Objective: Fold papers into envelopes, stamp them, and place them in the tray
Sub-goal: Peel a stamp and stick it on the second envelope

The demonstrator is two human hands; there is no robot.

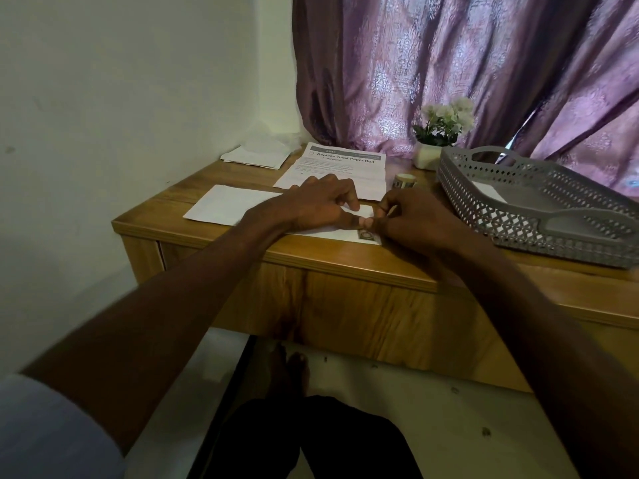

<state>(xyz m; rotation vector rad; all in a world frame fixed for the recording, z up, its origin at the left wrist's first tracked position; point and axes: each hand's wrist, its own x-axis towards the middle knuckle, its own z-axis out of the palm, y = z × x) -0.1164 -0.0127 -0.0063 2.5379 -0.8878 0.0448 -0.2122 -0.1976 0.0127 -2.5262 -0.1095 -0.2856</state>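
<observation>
A white envelope [224, 205] lies flat near the front edge of the wooden desk [345, 261]. My left hand [318, 205] rests on its right part, fingers curled, thumb pressed down near the corner. My right hand [411, 219] sits beside it with curled fingers that pinch something small at the envelope's right end. A small dark stamp [367, 235] sticks on the envelope's near right corner. The grey perforated tray [539, 216] stands on the right with a white envelope [491, 191] inside.
A printed sheet headed "Replace Toilet Paper Roll" [342, 165] lies behind the hands. A stamp roll [405, 180] sits next to the tray. More white papers [256, 155] lie at the back left corner. A small flower pot [435, 140] stands before the purple curtain.
</observation>
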